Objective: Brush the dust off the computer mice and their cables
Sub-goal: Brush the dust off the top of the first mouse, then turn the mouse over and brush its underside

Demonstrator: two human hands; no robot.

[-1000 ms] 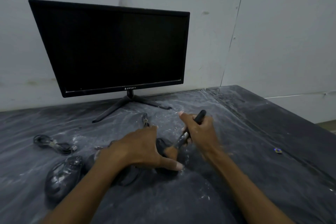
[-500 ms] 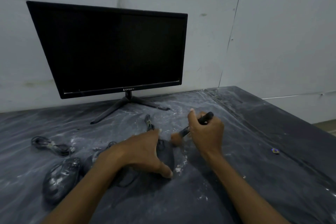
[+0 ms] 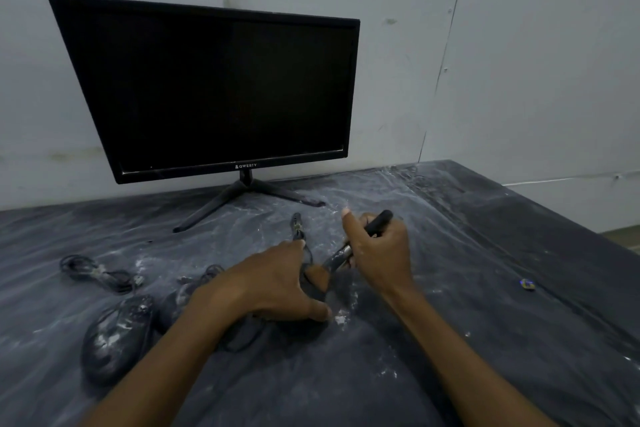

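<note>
My left hand (image 3: 273,284) grips a black mouse (image 3: 313,295) in the middle of the dusty table, covering most of it. Its cable (image 3: 298,229) runs away toward the monitor. My right hand (image 3: 377,253) holds a brush with a black handle (image 3: 379,220); the brown bristles (image 3: 317,279) lie on the mouse's front end. A second dusty black mouse (image 3: 116,336) sits at the left, with its bundled cable (image 3: 100,274) behind it. Another cable loop (image 3: 207,274) shows just behind my left wrist.
A black monitor (image 3: 214,87) on a splayed stand (image 3: 242,194) is at the back against a pale wall. The table (image 3: 485,322) is covered in dark sheeting with white dust. A small blue object (image 3: 527,284) lies at the right. The table's right edge slants away.
The brush swept off the mouse toward the far side, then came back down onto its front end. My left hand stayed on the mouse throughout.
</note>
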